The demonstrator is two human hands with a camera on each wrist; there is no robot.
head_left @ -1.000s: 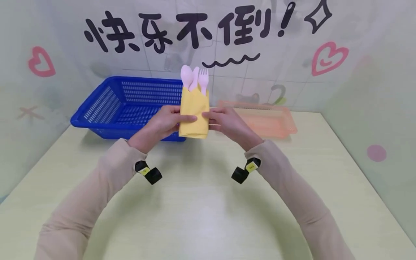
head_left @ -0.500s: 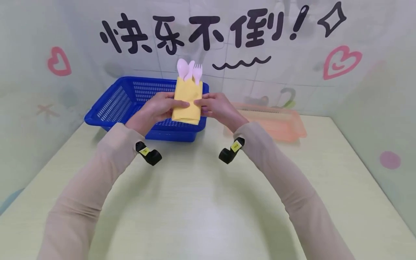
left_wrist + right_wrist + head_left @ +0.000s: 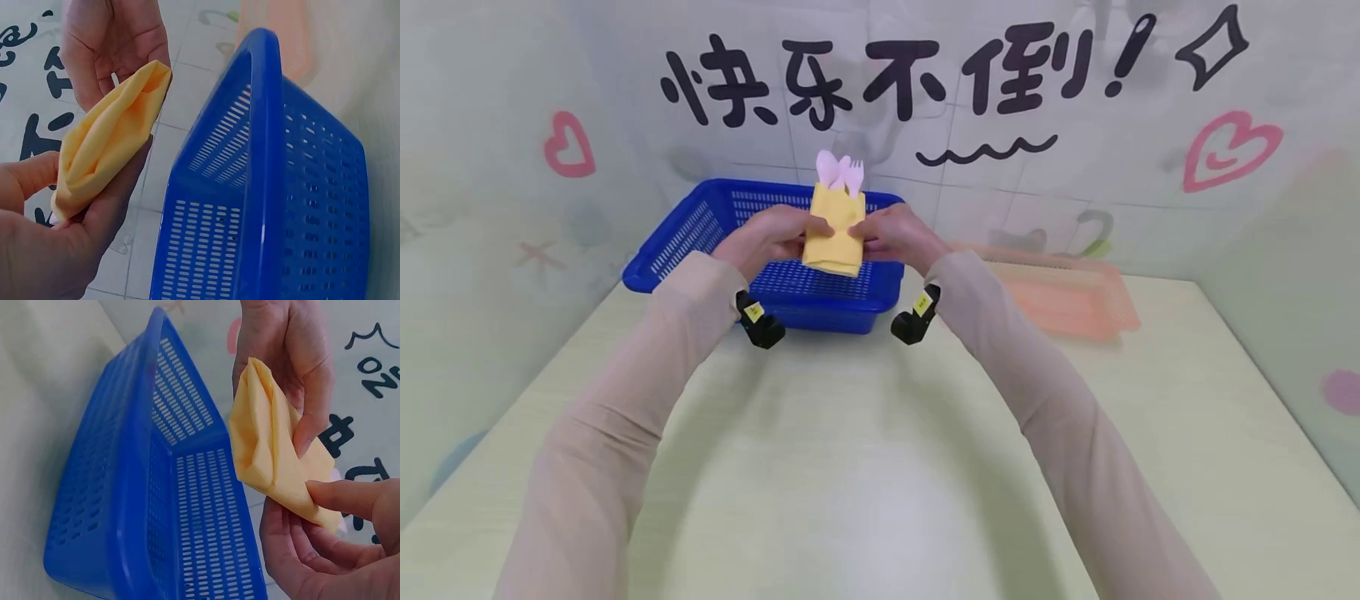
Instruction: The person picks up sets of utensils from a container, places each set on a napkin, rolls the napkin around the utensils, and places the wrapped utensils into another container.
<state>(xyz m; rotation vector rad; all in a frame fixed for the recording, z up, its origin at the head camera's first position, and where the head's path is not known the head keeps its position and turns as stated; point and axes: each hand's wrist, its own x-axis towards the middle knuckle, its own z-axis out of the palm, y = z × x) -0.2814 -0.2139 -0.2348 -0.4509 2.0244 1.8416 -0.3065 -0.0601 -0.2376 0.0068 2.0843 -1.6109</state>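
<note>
A folded yellow napkin [image 3: 835, 229] wraps pale pink plastic cutlery [image 3: 841, 173], a spoon and a fork sticking out of its top. My left hand [image 3: 775, 237] grips its left side and my right hand [image 3: 891, 235] its right, thumbs on the front. The bundle hangs upright over the blue slotted basket [image 3: 700, 237]. In the left wrist view the napkin [image 3: 103, 144] sits between my left fingers [image 3: 37, 250] and the other hand. The right wrist view shows the napkin [image 3: 275, 453] above the basket [image 3: 144, 506], pinched by my right thumb [image 3: 350, 494].
A shallow orange tray [image 3: 1060, 292] lies right of the basket on the pale green table [image 3: 865, 467]. Decorated wall panels with black characters and pink hearts close off the back and sides.
Both hands have carried the napkin bundle away from me and slightly left, from in front of the basket to above its inside. The grip is unchanged.
</note>
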